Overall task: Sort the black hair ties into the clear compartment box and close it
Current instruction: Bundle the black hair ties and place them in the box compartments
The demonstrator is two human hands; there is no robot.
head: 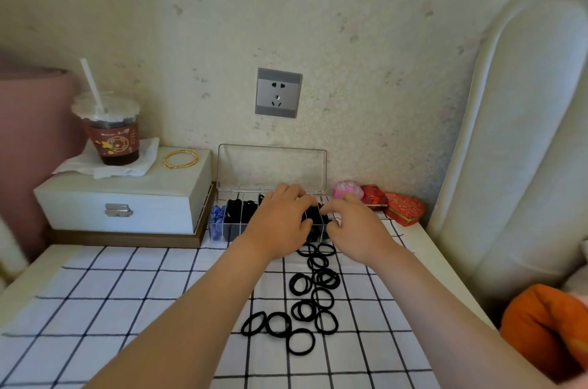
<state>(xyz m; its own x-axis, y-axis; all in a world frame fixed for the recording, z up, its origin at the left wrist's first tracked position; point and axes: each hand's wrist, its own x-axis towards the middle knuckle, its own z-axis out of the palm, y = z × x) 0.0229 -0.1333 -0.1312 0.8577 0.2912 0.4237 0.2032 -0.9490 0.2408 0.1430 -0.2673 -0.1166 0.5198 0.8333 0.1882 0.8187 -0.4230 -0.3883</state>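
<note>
Two hands worked over the clear compartment box (237,229), which sat at the far side of the table (28,277), approx. centre of view.

Left hand (280,223): fingers (294,194) were curled down over the right part of the box, thumb against a bunch of ties (313,213).

Right hand (358,231): fingers (331,207) were curled narrow, pinching the same bunch from the right.

The bunch was held between both hands over the right end of the box; the exact compartment could not be told.

Box lid (272,169) stood open, upright against the wall.

Compartments, left to right: blue items (218,223) at the left end, then stored black ties (234,210); the rest was hidden by the hands.

Loose black hair ties (313,293), more than a dozen, lay on the checked cloth (127,293) on the near side of the box, some overlapping.

Left of the box: white case (127,197) w/ metal latch, carrying gold bangles (180,159) and a cup w/ straw (111,134) on a tissue.

Right of the box: pink box (348,190), red box (374,196), red heart-shaped box (404,209).

Wall socket (277,93) sat above the lid. Orange cushion (547,325) lay at near right.
</note>
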